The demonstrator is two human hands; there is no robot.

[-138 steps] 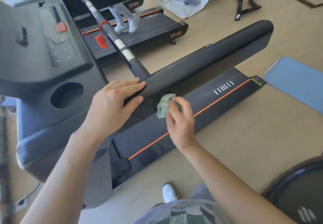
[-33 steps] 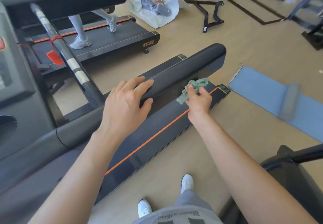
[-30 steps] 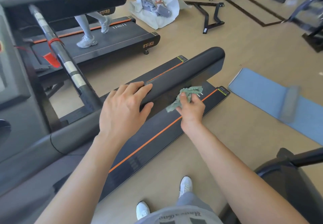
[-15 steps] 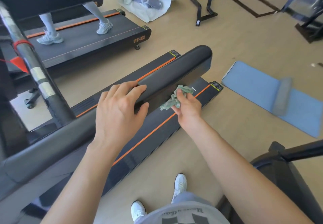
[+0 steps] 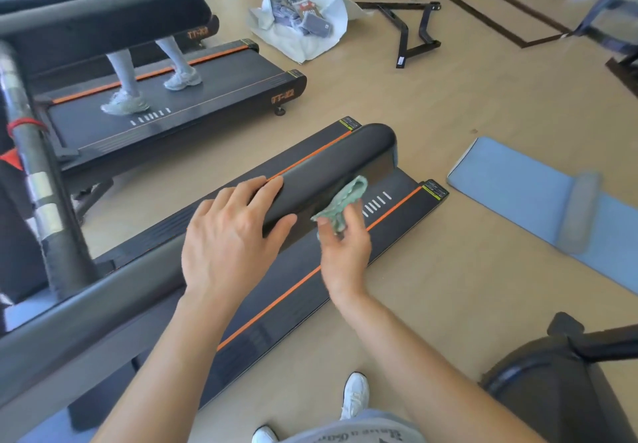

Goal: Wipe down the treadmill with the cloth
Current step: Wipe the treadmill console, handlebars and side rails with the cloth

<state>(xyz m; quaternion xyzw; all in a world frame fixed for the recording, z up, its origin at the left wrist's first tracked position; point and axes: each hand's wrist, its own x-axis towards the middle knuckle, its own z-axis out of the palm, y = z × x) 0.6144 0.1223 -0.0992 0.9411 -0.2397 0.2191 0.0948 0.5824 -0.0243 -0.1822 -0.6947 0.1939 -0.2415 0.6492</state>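
Note:
The black treadmill [image 5: 397, 214] with an orange stripe along its side rail lies below me. Its thick black handrail [image 5: 331, 169] runs from lower left to its rounded end at the centre. My left hand [image 5: 231, 239] rests flat on top of the handrail, fingers spread. My right hand [image 5: 345, 245] grips a crumpled green cloth [image 5: 343, 206] and presses it against the near side of the handrail, just under its rounded end.
A second treadmill [image 5: 193, 97] at the upper left has a person walking on it. A blue mat [image 5: 538, 197] lies on the floor at right. Black metal frames [image 5: 411, 28] and a white bag of parts [image 5: 303, 21] lie further back. Dark equipment [image 5: 559, 373] stands at lower right.
My right hand has wiped the cloth along the side of the handrail, sliding out toward its end, back a little, then toward the end again. My left hand has stayed on the rail.

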